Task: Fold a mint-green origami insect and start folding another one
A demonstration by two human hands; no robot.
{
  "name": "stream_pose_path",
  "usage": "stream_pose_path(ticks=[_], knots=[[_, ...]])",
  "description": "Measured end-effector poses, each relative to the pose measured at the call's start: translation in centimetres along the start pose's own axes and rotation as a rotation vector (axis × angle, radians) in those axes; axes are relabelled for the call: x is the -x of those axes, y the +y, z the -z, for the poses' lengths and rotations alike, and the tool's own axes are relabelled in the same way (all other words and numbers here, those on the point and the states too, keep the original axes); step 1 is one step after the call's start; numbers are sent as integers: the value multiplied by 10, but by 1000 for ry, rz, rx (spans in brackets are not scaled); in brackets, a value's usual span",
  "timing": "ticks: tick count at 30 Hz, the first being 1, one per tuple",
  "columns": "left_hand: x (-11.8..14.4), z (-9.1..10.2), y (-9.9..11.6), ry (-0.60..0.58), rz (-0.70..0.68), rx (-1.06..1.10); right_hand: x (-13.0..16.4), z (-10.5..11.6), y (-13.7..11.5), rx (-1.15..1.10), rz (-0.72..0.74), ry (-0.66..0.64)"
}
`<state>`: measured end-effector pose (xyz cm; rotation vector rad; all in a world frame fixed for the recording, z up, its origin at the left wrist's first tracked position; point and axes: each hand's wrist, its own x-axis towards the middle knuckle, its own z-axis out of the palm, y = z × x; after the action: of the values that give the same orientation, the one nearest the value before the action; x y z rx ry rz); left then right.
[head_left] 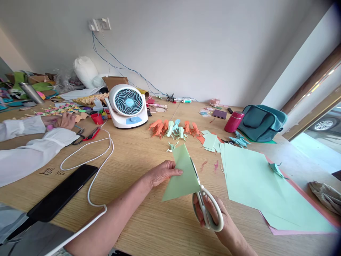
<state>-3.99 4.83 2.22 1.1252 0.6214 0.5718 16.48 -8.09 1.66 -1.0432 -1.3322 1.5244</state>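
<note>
My left hand (165,173) pinches the left edge of a pale green sheet of paper (183,177), thumb on top, and holds it above the table. In my right hand (213,209) is a pair of white-handled scissors (217,217), with fingers through the loops. The blades lie along the paper's right edge, partly hidden by it. Just beyond the paper sits a small pale green folded paper figure (172,146). Behind it stands a row of orange, green and blue folded paper figures (159,128). Small green paper pieces (210,140) lie to their right.
Large green sheets (247,177) cover the right side, near a pink bottle (233,121) and a teal bag (262,122). A white fan (128,103) stands at back left. A phone (64,192) and white cable (110,142) lie left, beside a co-worker's hands (65,121).
</note>
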Motion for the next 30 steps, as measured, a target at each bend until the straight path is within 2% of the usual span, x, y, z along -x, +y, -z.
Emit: stream_pose_path(ticks=[4, 8, 11, 30], knots=[[-1, 2, 0, -23, -31, 35, 1, 1, -1, -8, -16, 6], [-6, 4, -1, 97, -121, 187, 3, -1, -3, -15, -41, 4], [-9, 6, -4, 163, -117, 219, 3, -2, -3, -26, -59, 4], [-7, 4, -4, 143, -66, 134, 1, -4, -5, 20, -16, 3]])
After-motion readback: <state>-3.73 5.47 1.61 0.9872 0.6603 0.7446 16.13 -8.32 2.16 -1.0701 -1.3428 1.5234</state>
